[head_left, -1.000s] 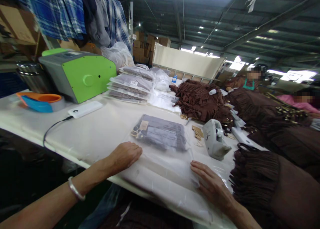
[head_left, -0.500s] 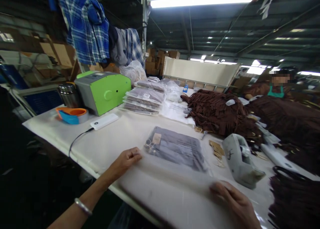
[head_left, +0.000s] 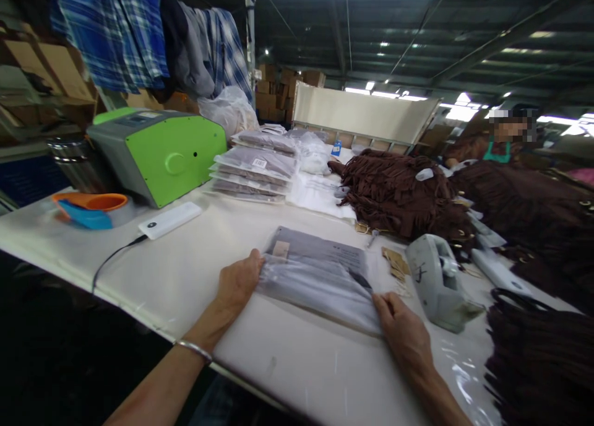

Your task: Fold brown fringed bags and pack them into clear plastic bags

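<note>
Bag (head_left: pixel 315 290), clear, just one, single grey item (head_left: pixel 315 244) inside, on worktop (head_left: pixel 297 370) between your left hand (head_left: pixel 239 283) and right hand (head_left: pixel 404 324), two sets of fingers (head_left: pixel 257 263) pinching its sides; one tape dispenser (head_left: pixel 436 283) near your right.

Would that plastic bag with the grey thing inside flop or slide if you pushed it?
The plastic bag would likely bend easily: it looks thin and creased between the left hand and right hand. It may slide readily, as its surface looks smooth and shiny. Lying flat, it seems unlikely to roll.
</note>
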A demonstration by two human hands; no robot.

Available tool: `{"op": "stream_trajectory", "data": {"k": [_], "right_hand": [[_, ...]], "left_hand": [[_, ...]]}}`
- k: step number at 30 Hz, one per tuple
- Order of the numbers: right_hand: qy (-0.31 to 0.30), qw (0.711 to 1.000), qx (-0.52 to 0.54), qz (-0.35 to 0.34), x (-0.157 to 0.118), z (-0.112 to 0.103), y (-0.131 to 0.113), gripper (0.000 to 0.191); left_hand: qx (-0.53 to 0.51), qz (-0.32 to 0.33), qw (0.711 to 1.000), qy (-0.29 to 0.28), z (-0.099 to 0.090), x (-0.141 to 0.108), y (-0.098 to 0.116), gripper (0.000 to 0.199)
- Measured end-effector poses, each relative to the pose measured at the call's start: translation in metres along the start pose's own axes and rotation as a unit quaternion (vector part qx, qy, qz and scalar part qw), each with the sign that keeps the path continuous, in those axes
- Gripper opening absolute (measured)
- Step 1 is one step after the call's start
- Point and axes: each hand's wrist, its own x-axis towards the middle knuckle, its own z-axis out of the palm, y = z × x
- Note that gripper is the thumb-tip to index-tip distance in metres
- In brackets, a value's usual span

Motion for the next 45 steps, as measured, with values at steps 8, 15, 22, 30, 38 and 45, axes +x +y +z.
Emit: {"op": "stream_trajectory", "data": {"k": [8, 15, 22, 30, 38, 45], "right_hand": [[-0.032, 0.998, -0.053, 0.023, 0.0, -0.01, -0.016, 0.032], [-0.025, 0.998, -0.052, 0.02, 0.001, -0.012, -0.02, 0.031], [-0.016, 0.999, -0.041, 0.02, 0.005, -0.013, -0.02, 0.029], [0.185, 0.975, 0.115, 0.035, -0.025, -0.079, 0.051, 0.034], [0.107, 0.917, 0.347, 0.164, 0.044, -0.125, 0.1, 0.041], [0.107, 0.897, 0.386, 0.186, 0.062, -0.102, 0.092, 0.032]], "left_hand": [[0.036, -0.005, 0.999, 0.017, -0.009, 0.001, -0.004, 0.03], [-0.031, 0.291, 0.907, 0.302, 0.003, -0.045, 0.026, 0.023], [0.029, 0.389, 0.905, 0.171, 0.051, -0.071, 0.09, 0.078], [0.001, 0.382, 0.902, 0.203, 0.066, -0.06, 0.085, 0.076], [-0.017, 0.382, 0.895, 0.229, 0.073, -0.055, 0.088, 0.064], [-0.025, 0.387, 0.883, 0.263, 0.085, -0.051, 0.087, 0.063]]}}
